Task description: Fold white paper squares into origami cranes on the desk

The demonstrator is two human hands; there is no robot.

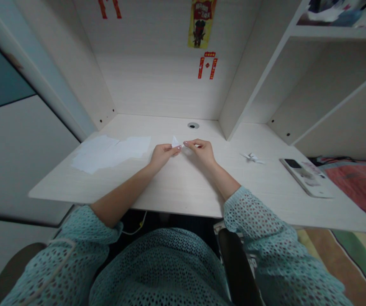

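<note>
Above the middle of the white desk, a small piece of folded white paper (175, 142) is held between my two hands. My left hand (164, 154) pinches its lower left side between thumb and fingers. From the right, the thumb and forefinger of my right hand (201, 149) close on a thin pointed end of the same paper. The paper's upper part stands up as a pointed flap, and my left fingers hide the rest. To the right lies a small folded white paper figure (252, 158) with pointed ends, apart from both hands.
Several white paper sheets (106, 154) overlap on the desk's left. A white phone-like device (307, 177) lies at the right. The desk (176, 191) has a round cable hole (193, 126) near the back panel. An upright divider (249, 76) rises at the back right.
</note>
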